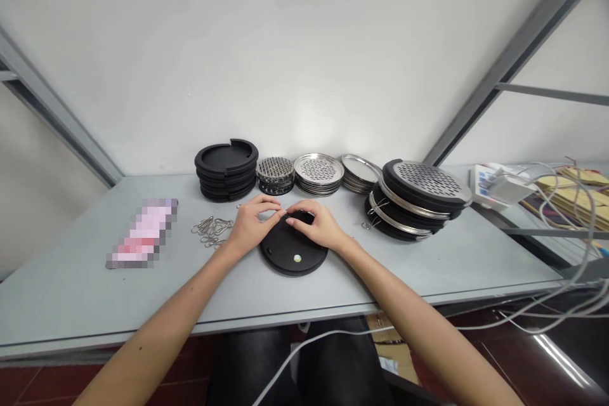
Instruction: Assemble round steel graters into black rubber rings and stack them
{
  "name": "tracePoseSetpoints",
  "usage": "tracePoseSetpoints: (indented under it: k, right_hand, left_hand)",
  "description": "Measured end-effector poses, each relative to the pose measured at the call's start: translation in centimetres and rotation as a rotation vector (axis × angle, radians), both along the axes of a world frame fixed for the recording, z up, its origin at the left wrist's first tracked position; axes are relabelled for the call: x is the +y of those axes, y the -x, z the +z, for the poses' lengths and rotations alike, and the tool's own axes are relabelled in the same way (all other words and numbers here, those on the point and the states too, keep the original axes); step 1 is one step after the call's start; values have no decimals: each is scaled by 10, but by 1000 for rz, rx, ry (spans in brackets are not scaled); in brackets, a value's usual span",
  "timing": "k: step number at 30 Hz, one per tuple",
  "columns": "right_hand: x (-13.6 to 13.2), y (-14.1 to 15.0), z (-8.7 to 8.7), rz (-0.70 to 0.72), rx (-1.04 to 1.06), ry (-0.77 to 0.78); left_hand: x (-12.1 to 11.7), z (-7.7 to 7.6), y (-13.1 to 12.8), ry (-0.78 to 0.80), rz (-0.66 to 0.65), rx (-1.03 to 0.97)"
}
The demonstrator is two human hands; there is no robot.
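A round black disc [291, 250] with a small pale dot lies flat on the grey table [71, 292] in front of me. Both hands rest on its far edge. My left hand [252, 223] is curled with fingertips pinched at the disc's rim. My right hand [316, 223] is curled too, fingertips meeting the left ones. Whatever small part sits between the fingertips is too small to make out. A pile of wire clips [212, 229] lies just left of my left hand.
Along the back stand a stack of black discs [226, 170], a stack of small perforated metal discs [275, 175], perforated metal plates [318, 173], metal rings [360, 173], and leaning assembled discs [416, 198]. A blurred packet [143, 233] lies left. Cables and boxes [547, 193] crowd the right.
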State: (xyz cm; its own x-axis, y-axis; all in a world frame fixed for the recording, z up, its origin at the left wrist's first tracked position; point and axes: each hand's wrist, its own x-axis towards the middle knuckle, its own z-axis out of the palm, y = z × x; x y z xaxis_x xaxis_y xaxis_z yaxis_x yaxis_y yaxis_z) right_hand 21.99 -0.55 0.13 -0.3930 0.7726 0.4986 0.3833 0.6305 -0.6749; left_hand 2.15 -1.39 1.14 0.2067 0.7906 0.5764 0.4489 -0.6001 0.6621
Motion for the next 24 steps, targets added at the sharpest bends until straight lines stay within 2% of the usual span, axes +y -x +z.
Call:
tracePoseSetpoints:
  k: [5,12,19,24]
  right_hand:
    - [2,-1,-1,63,7,-2]
    - [0,-1,0,5,23,-30]
    - [-3,-3,4,45,-25,-133]
    - [-2,-5,3,72,3,-128]
  left_hand:
    - [-1,1,-1,0,-3,-32]
    - [-1,3,-1,34,-11,-86]
    - [-5,1,-5,37,-81,-131]
    - [-6,3,-5,3,-59,-135]
